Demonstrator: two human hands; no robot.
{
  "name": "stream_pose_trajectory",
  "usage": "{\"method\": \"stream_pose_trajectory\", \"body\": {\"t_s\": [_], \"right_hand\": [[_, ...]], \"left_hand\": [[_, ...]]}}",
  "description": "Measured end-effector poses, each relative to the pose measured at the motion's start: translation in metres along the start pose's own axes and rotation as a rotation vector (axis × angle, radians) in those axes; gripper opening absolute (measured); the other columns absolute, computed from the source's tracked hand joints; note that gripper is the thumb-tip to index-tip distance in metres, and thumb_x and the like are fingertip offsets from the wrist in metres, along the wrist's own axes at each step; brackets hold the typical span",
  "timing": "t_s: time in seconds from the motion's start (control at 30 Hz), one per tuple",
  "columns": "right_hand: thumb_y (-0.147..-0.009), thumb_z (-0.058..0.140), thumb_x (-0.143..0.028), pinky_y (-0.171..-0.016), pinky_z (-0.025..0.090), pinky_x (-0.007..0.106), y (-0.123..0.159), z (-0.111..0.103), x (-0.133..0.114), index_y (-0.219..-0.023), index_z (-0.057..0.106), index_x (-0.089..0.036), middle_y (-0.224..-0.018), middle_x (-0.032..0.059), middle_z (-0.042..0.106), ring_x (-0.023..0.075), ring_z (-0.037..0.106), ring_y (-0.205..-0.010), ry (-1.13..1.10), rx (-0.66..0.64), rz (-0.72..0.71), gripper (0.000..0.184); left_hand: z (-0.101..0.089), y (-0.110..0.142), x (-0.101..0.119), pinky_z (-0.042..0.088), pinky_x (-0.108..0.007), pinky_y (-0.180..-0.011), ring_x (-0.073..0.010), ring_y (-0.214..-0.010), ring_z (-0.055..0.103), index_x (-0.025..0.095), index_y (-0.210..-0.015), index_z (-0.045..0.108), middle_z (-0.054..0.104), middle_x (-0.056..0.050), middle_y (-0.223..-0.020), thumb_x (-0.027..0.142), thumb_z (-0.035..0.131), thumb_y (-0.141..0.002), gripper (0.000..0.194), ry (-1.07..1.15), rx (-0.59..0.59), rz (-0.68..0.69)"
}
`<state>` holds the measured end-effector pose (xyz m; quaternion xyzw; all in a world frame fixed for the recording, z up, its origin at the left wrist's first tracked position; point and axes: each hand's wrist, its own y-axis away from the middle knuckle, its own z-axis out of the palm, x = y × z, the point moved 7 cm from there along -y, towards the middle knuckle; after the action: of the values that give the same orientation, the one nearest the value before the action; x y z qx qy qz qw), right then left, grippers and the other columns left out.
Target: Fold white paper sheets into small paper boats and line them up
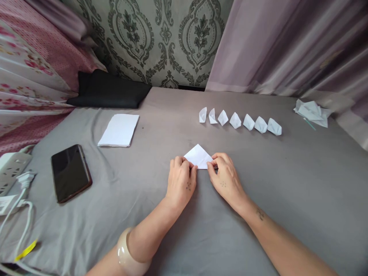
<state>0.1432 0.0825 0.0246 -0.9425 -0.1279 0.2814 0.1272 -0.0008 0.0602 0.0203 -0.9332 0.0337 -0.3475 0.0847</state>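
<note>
A white sheet of paper folded to a triangle (198, 156) lies on the grey cloth with its point away from me. My left hand (181, 178) pinches its left corner, thumb and fingers closed on the edge. On the other side, my right hand (225, 174) grips the right corner between thumb and fingertips. Beyond the triangle stand several small folded paper shapes (235, 120) in a slanting row. A stack of white paper (119, 130) rests to the left of my hands.
At the left lie a dark phone (70, 172) and a white power strip (13, 168) with cables (28, 214). A folded black cloth (112, 90) sits at the back left. Crumpled white paper (312, 112) and a thin pale stick (309, 123) lie far right, near the curtain (273, 46).
</note>
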Motion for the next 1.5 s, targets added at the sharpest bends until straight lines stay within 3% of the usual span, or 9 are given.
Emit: {"method": "stream_pose_trajectory", "body": {"t_s": [0.53,0.7,1.0,1.17,1.27,1.33,1.4,1.5], "right_hand": [[-0.085,0.048,-0.021,-0.08,0.047,0.04,-0.003,0.001,0.0,-0.072,0.048,-0.02,-0.096,0.0112,0.058,0.0238,0.056,-0.089,0.02,-0.011,0.027,0.013],[-0.088,0.048,-0.022,-0.081,0.046,0.04,-0.003,0.002,0.0,-0.074,0.048,-0.02,-0.099,0.0121,0.056,0.0241,0.055,-0.091,0.02,-0.04,0.025,0.014],[-0.09,0.051,-0.036,-0.076,0.046,0.04,0.001,-0.002,0.009,-0.077,0.051,-0.02,-0.104,0.0111,0.055,0.0255,0.052,-0.09,0.127,-0.108,0.054,0.021],[-0.089,0.054,-0.037,-0.077,0.047,0.04,0.003,-0.012,0.021,-0.078,0.053,-0.02,-0.098,0.01,0.056,0.0247,0.052,-0.087,0.137,-0.075,0.094,0.02],[-0.092,0.048,-0.025,-0.082,0.048,0.041,0.007,-0.018,0.004,-0.095,0.057,-0.017,-0.101,0.0111,0.057,0.0255,0.052,-0.092,0.153,-0.041,0.035,0.012],[-0.094,0.035,-0.013,-0.089,0.046,0.04,0.015,-0.017,-0.021,-0.11,0.056,-0.017,-0.113,0.0116,0.057,0.0252,0.05,-0.103,0.166,-0.03,-0.07,0.026],[-0.095,0.033,-0.013,-0.09,0.047,0.037,0.024,-0.008,-0.044,-0.115,0.054,-0.017,-0.115,0.0112,0.057,0.0233,0.051,-0.105,0.123,-0.105,-0.145,0.029],[-0.096,0.034,-0.02,-0.087,0.048,0.039,0.035,0.003,-0.06,-0.121,0.052,-0.013,-0.117,0.0138,0.057,0.0251,0.051,-0.105,0.169,-0.169,-0.133,0.031]], "left_hand": [[-0.001,-0.003,-0.002,0.044,-0.037,-0.078,-0.0214,-0.086,0.045,0.016,-0.081,0.054,0.052,-0.008,-0.093,0.023,0.049,-0.09,0.013,-0.002,-0.051,-0.039],[0.0,-0.004,0.001,0.044,-0.037,-0.078,-0.0212,-0.084,0.043,0.016,-0.092,0.053,0.051,-0.009,-0.094,0.019,0.046,-0.091,0.007,-0.02,-0.071,-0.027],[0.007,-0.005,0.001,0.044,-0.035,-0.078,-0.0202,-0.083,0.042,0.028,-0.103,0.069,0.049,-0.007,-0.089,0.014,0.045,-0.091,0.031,0.023,-0.071,0.057],[0.01,-0.005,-0.003,0.044,-0.034,-0.075,-0.0209,-0.082,0.041,0.03,-0.103,0.072,0.049,-0.008,-0.087,0.017,0.045,-0.091,0.032,0.021,-0.053,0.069],[0.01,-0.006,-0.003,0.044,-0.035,-0.076,-0.0211,-0.081,0.042,0.03,-0.102,0.073,0.049,-0.008,-0.086,0.018,0.046,-0.091,0.032,0.014,-0.056,0.066],[0.009,-0.007,-0.003,0.043,-0.037,-0.077,-0.0212,-0.081,0.042,0.03,-0.099,0.074,0.049,-0.008,-0.086,0.019,0.046,-0.09,0.031,-0.002,-0.06,0.067],[0.008,-0.008,-0.002,0.042,-0.038,-0.08,-0.0219,-0.082,0.044,0.029,-0.101,0.073,0.05,-0.008,-0.087,0.019,0.047,-0.089,0.03,-0.036,-0.061,0.065],[0.006,-0.01,-0.002,0.041,-0.041,-0.086,-0.0234,-0.087,0.046,0.023,-0.116,0.064,0.051,-0.009,-0.09,0.019,0.047,-0.088,0.032,-0.087,-0.069,0.039]]}}
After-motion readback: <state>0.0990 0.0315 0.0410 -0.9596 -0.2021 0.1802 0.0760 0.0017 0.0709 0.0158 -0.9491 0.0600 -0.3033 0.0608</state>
